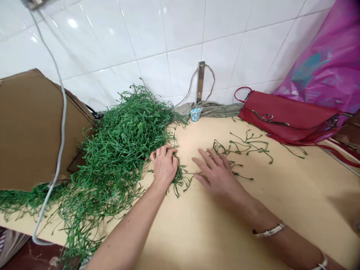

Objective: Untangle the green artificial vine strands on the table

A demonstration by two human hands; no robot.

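Note:
A large heap of thin green stems with small knobbed ends lies on the left half of the table. My left hand is at the heap's right edge, a ring on one finger, its fingers curled down over a small bunch of green stems. The ends of that bunch stick out below and to the right of the palm; my fingertips are partly hidden. To the right, my right hand hovers low over or rests on the table, fingers spread. Beyond its fingers are several loose green stems.
A cardboard box stands at the left with a grey cable hanging before it. By the tiled wall are a small blue-white cup-like object and grey cloth. A red handbag and a purple plastic bag occupy the right back.

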